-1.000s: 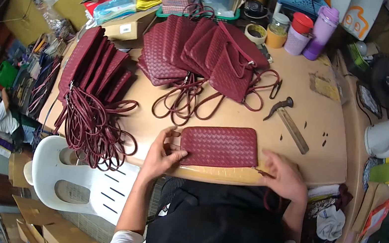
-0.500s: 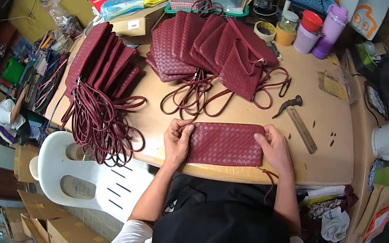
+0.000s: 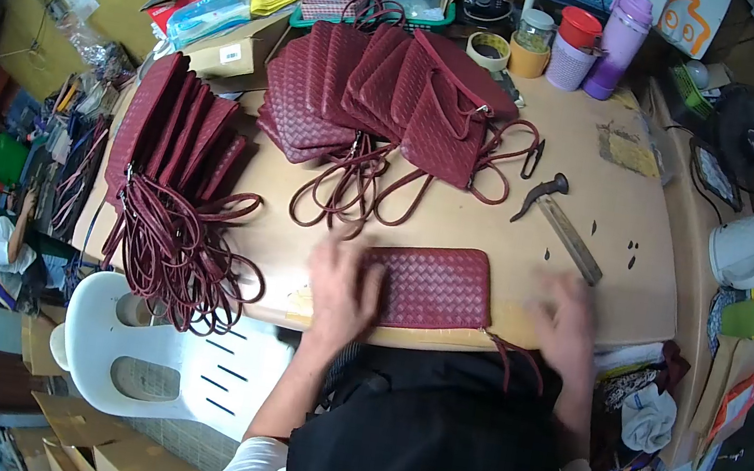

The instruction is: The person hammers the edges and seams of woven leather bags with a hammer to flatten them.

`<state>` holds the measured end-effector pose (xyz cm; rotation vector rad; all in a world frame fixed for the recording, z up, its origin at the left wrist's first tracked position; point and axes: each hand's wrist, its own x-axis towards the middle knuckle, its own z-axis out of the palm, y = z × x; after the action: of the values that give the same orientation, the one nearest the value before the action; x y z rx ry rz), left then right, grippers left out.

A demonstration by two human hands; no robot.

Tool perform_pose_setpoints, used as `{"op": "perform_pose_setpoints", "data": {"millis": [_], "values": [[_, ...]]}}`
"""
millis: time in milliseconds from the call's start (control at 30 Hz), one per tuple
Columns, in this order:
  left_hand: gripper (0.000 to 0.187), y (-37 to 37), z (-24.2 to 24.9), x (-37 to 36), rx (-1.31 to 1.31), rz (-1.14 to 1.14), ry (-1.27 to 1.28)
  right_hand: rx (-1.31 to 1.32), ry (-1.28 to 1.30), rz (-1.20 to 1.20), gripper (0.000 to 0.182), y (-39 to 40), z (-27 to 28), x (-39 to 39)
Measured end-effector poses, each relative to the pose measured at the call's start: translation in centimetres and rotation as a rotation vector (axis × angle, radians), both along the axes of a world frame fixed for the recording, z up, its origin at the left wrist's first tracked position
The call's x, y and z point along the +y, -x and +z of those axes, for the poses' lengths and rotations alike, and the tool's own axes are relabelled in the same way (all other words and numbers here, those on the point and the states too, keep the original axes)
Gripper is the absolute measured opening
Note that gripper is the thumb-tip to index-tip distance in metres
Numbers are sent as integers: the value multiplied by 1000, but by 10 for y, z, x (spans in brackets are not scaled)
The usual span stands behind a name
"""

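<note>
A dark red woven wristlet pouch (image 3: pixel 435 288) lies flat at the table's front edge, its thin strap (image 3: pixel 515 358) hanging from the lower right corner over the edge. My left hand (image 3: pixel 345 289), blurred by motion, is at the pouch's left end and covers that edge; I cannot tell whether its fingers grip it. To the right and apart from the pouch, my right hand (image 3: pixel 565 312) is raised with loosely spread fingers, smeared, holding nothing. Beyond it lies a hammer (image 3: pixel 567 235) with a wooden handle.
Fanned red pouches (image 3: pixel 322 81) lie at the table's back. Another row of pouches (image 3: pixel 159 125) with bundled straps (image 3: pixel 185 246) stands at the left. Cups and a purple bottle (image 3: pixel 617 52) line the back. A white chair (image 3: pixel 184 353) is at front left; a person (image 3: pixel 5 243) sits far left.
My right hand has let go of the pouch's right end and moved right. My left hand has shifted its pose at the left end. The pouch now lies flat on the table.
</note>
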<state>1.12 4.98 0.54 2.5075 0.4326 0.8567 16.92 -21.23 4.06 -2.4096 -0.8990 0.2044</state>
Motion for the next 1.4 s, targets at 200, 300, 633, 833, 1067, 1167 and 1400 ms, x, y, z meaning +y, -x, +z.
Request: {"op": "perform_pose_setpoints", "data": {"millis": [200, 300, 633, 833, 1067, 1167, 1400], "values": [[65, -25, -5, -65, 448, -599, -227, -476, 191, -248, 51, -69, -47, 47], [58, -26, -8, -60, 398, -628, -196, -584, 163, -206, 44, -98, -75, 43], [29, -24, -22, -60, 132, -533, 1, 345, -259, -12, 32, -25, -12, 38], [28, -23, -23, -62, 120, -510, -3, 192, -249, -204, 30, -19, 13, 63], [27, -23, -22, -62, 126, -520, 22, 45, 210, 187, 29, -30, 64, 46], [29, -21, -20, -59, 153, -522, 47, 34, 156, -1, 29, -16, 17, 56], [57, 11, -6, -13, 173, 87, 42, 40, 136, -18, 34, -9, -15, 44]]}}
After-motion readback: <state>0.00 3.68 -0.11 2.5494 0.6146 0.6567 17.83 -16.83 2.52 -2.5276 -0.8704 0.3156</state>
